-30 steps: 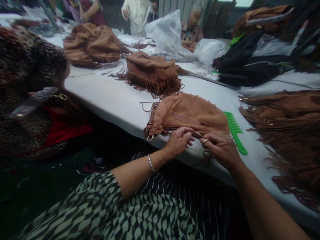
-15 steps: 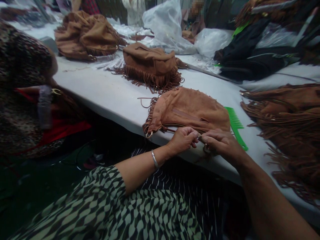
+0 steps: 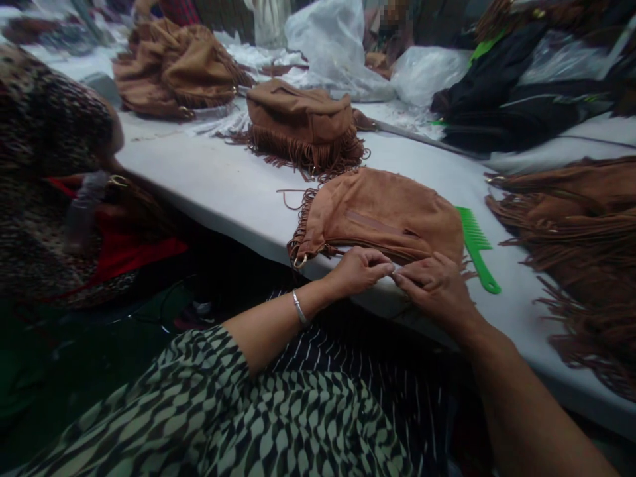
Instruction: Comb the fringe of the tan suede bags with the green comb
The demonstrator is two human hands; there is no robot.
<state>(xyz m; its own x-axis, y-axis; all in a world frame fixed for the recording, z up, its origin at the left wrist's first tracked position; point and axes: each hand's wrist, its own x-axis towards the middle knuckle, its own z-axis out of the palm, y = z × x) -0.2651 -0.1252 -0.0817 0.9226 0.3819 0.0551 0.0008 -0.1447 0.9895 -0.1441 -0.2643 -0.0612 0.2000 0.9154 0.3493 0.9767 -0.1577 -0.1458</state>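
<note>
A brown suede fringed bag [image 3: 385,212] lies at the table's near edge, its zipped side toward me. Just in front of that side, my left hand [image 3: 362,268] is closed in a pinch, thumb against forefinger. My right hand [image 3: 433,286] pinches close beside it, the fingertips of both almost touching. Whatever small thing they hold between them is too small to make out. A gold ring hangs at the bag's left corner. To the right of the bag rests a green wide-toothed comb [image 3: 479,255].
A second fringed bag [image 3: 301,116] stands behind, with a heap of brown bags [image 3: 171,69] further left. More fringed bags [image 3: 581,218] lie at right. Clear plastic bags [image 3: 332,50] and black bags [image 3: 507,112] are at the back. A person in patterned clothing [image 3: 50,126] sits at left.
My fingertips have drawn together, and the right hand has turned so that the metal ring below its fingers no longer shows. The view has shifted slightly; the bag and comb stay in place.
</note>
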